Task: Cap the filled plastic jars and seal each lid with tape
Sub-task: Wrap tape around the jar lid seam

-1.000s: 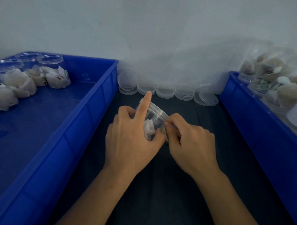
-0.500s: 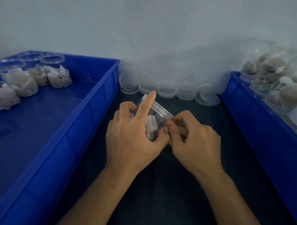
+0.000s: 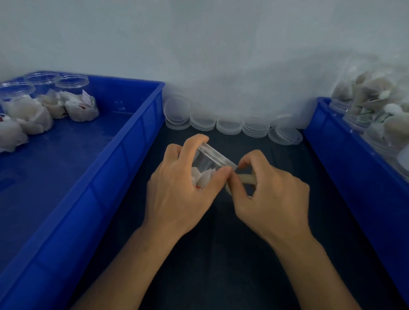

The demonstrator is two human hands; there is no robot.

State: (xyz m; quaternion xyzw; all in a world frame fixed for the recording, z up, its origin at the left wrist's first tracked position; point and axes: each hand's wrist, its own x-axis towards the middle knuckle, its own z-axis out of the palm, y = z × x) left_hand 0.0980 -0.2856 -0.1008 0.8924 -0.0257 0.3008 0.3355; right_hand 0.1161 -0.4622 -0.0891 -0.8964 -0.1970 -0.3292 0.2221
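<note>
Tilting at frame centre over the dark table, capped clear jar of white packets gripped by left hand, right hand pinching a tape roll beside its lid, spare lids behind, blue bins either side.

The room is dim, with a cool bluish cast over everything. Soft, even light falls from above and casts only faint shadows on the white wall. The dark tabletop swallows most detail. A weak sheen lies on the floor of the left blue bin. The wide lens bends both bins outward toward the corners, and the bagged jars at the right edge look smeared and hazy.
</note>
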